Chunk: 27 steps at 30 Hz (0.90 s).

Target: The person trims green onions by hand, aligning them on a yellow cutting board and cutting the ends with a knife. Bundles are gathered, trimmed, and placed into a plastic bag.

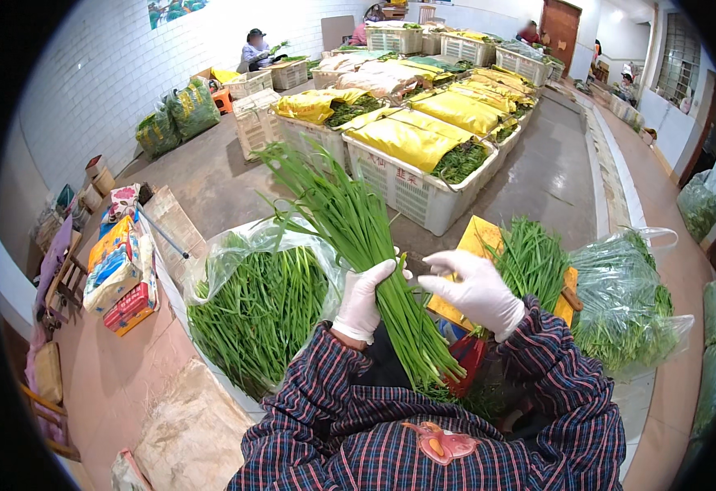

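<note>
Both hands, left hand point(363, 301) and right hand point(475, 288), wear thin white gloves; the sleeves are dark navy plaid crossed with red and white lines.

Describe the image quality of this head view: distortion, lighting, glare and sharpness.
Head view: heavy fisheye, a black rim rings the frame and the white crates bow; even indoor light, soft shadows; glare on the clear plastic bag at right; the left hand, right hand and the bunch of green chives are sharp, far workers soft.
</note>
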### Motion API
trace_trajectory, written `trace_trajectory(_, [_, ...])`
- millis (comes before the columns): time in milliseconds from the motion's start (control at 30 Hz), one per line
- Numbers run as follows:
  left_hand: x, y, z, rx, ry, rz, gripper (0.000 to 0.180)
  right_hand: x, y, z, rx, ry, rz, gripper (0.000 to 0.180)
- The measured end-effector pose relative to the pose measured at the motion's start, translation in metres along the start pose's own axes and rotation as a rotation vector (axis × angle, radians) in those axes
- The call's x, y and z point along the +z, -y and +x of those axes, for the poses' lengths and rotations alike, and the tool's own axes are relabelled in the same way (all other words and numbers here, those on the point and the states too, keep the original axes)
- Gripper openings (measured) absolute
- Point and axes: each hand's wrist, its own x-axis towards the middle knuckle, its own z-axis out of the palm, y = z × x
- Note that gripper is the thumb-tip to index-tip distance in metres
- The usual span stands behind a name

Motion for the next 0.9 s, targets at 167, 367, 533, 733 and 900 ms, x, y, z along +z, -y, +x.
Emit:
trace_trajectory(167, [0.009,0.010,0.000,0.041,0.063,0.101,0.022,0.016,-0.012,0.020,-0.043,-0.083,-0.025,0.030])
trace_trajectory(367, [0.001,0.008,-0.003,-0.037,0.208,0.335,0.016,-0.001,-0.017,0.023,-0.526,0.143,-0.741,0.018])
trace_trajectory(533, [0.012,0.005,0.000,-0.047,0.087,0.425,0.019,-0.042,0.001,-0.017,0.100,0.759,-0.507,0.053])
trace_trajectory(733, [-0.009,0.029,0.028,-0.089,-0.194,-0.072,0.011,0.027,-0.029,-0.053,0.018,0.191,-0.331,0.102])
trace_trajectory(900, [-0.006,0.014,0.024,-0.172,-0.175,-0.085,0.012,0.024,-0.057,-0.040,0.030,0.135,-0.155,0.041])
